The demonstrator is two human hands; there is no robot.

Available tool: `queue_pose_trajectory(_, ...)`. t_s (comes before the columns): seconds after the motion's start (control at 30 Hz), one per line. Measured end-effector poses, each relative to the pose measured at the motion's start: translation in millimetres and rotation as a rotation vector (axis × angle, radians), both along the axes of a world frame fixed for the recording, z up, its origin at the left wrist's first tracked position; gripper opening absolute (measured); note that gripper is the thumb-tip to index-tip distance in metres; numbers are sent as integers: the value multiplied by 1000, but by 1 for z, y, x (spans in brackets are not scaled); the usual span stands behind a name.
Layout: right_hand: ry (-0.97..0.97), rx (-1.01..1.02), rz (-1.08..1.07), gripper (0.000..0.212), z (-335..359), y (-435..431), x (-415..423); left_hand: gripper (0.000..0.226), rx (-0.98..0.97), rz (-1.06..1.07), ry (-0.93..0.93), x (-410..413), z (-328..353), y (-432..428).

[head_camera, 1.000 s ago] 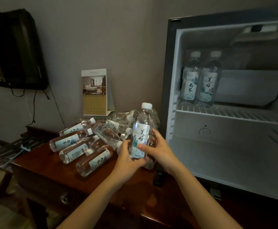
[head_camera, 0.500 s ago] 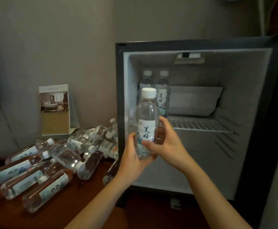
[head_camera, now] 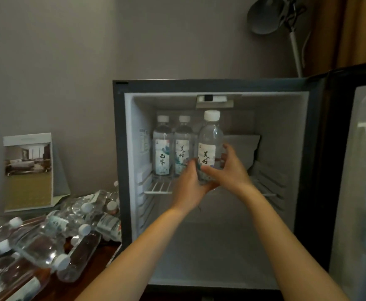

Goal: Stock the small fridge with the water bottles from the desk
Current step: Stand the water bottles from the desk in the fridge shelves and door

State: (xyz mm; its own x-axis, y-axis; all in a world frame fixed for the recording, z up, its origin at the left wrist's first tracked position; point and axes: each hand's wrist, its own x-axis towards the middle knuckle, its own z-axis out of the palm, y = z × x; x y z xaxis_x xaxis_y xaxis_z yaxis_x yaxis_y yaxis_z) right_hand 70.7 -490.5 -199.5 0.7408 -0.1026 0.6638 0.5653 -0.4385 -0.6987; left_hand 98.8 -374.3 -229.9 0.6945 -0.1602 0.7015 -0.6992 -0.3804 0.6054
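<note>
Fingers [head_camera: 227, 149] of the right hand [head_camera: 232, 170] curl round the far side of a clear plastic water bottle [head_camera: 210, 135] with a white cap and a pale printed label, and the thumb closes across its front. The left hand [head_camera: 188, 187] cups the base from below and to the left, its fingers bent against the lower label. Both hands therefore grip the bottle. It stands upright in the middle of the frame with its label toward the camera. It is inside the mouth of the small dark-framed fridge [head_camera: 199, 85], at the front of the white wire shelf [head_camera: 158, 189]. The hands hide its base, so whether it touches the shelf cannot be told. The low two-handed hold likely serves to steady it so it can be stood without tipping.

Two matching bottles [head_camera: 162, 148] stand side by side at the back left of the shelf. The held one is just to their right and appears meant to extend that row. At the right edge of the frame the fridge door [head_camera: 362, 170] hangs open. At the lower left a heap of bottles [head_camera: 47, 242] lies sideways on the dark brown wooden worktop [head_camera: 86, 285], well apart from the shelf, so most of the stocking seems not yet done. A folded photo card [head_camera: 27, 170] stands behind the heap.
</note>
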Motion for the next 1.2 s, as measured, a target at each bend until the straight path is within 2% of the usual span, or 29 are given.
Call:
queue_pose_trajectory(0.2,78,-2,69,67,-3,-7,31,65,70,44,1,22,-2,1)
queue_pose_trajectory(0.3,106,12,91,69,-6,-8,41,59,46,61,-27,28,-6,4)
queue_pose_trajectory(0.53,137,-54,49,66,-4,-2,56,48,95,141,-46,33,-12,10)
queue_pose_trajectory(0.73,164,-89,50,59,2,0,63,52,124,76,20,34,-7,13)
queue_pose_trajectory(0.97,230,-61,75,57,4,2,62,56,61,-54,203,30,2,18)
queue_pose_trajectory(1.07,246,-82,-3,55,2,5,57,54,19,-103,262,26,6,20)
queue_pose_trajectory(1.2,110,-70,-191,48,-4,16,45,44,-111,-121,270,15,11,24)
